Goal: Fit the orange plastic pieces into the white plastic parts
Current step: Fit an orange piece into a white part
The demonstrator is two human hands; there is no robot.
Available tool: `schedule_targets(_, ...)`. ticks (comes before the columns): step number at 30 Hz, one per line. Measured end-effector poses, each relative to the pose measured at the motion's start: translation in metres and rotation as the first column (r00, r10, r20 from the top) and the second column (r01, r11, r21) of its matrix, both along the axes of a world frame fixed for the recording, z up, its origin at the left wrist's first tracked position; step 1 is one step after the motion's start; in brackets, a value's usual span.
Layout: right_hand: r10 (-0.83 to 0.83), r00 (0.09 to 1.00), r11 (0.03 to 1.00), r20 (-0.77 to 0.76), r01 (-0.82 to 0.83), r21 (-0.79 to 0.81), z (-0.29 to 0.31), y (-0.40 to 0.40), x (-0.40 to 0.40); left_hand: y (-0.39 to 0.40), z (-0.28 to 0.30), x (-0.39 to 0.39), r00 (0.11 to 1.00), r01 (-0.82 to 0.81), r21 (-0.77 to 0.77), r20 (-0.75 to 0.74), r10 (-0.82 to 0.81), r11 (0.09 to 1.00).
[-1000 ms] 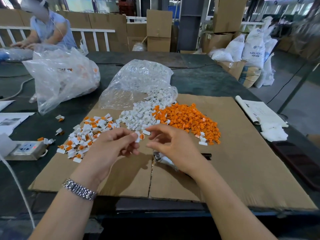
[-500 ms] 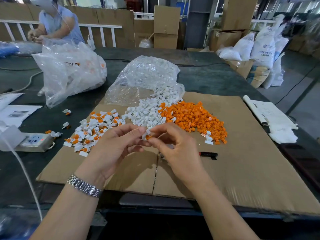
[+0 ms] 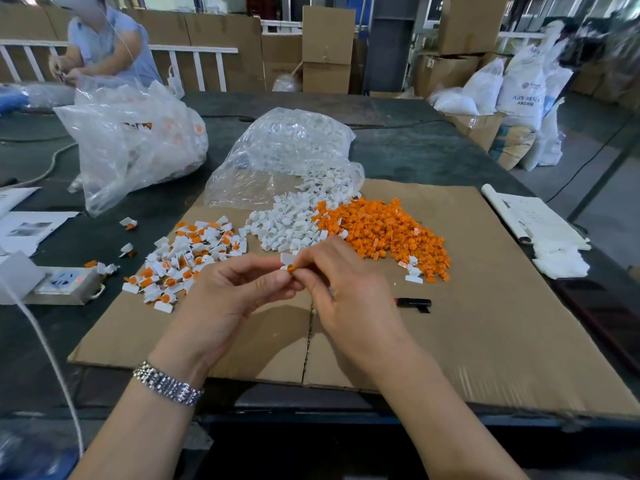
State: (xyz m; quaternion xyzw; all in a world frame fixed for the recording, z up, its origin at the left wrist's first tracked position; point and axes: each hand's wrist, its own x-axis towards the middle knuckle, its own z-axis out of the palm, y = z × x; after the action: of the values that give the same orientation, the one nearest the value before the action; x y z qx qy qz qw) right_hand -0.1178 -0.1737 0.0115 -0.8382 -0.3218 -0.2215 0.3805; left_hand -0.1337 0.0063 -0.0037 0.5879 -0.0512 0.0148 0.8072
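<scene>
Over the cardboard sheet point(image 3: 467, 323), my left hand point(image 3: 225, 299) pinches a small white plastic part point(image 3: 287, 259) at its fingertips. My right hand point(image 3: 349, 289) pinches an orange piece point(image 3: 292, 269) against that white part. Behind my hands lie a pile of loose white parts point(image 3: 287, 226) and a pile of loose orange pieces point(image 3: 381, 230). To the left lies a heap of joined white-and-orange pieces point(image 3: 187, 258).
A clear bag of white parts point(image 3: 284, 150) lies behind the piles, a bigger clear bag point(image 3: 131, 143) to the left. A black lighter point(image 3: 414, 302) lies right of my hands. A power strip point(image 3: 62, 282), papers point(image 3: 533, 216) and another person point(image 3: 104, 43) are around.
My hands have come together: the white part and the orange piece, apart one second ago, now touch at my fingertips. The camera has tilted slightly.
</scene>
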Motion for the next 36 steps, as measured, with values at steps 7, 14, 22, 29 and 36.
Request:
schedule_targets(7, -0.071, 0.996, 0.996, -0.055, 0.073, 0.044, 0.001, 0.009, -0.009, -0.004, 0.000, -0.005, 0.976, -0.174, 0.125, 0.154, 0.154, 0.977)
schedule_targets(14, -0.069, 0.988, 0.992, -0.137, 0.082, 0.098, -0.004, 0.015, -0.010, -0.006, 0.000, -0.009, 0.962, -0.232, 0.205, 0.194, 0.193, 0.951)
schedule_targets(22, -0.019, 0.996, 0.999, -0.082, 0.022, 0.035, 0.000, 0.012, -0.008, -0.004, -0.016, -0.004, 0.976, -0.186, 0.086, 0.135, 0.173, 0.979)
schedule_targets(29, -0.033, 0.994, 0.983, -0.103, 0.014, -0.182, -0.011, 0.003, 0.003, 0.003, -0.031, 0.002, 0.992, -0.116, 0.095, -0.032, 0.119, 0.989)
schedule_targets(36, -0.448, 0.861, 0.878, -0.242, 0.372, -0.302, -0.030, -0.042, 0.064, 0.023, -0.023, 0.025, 0.816, -0.459, 0.736, 0.128, 0.564, 0.498)
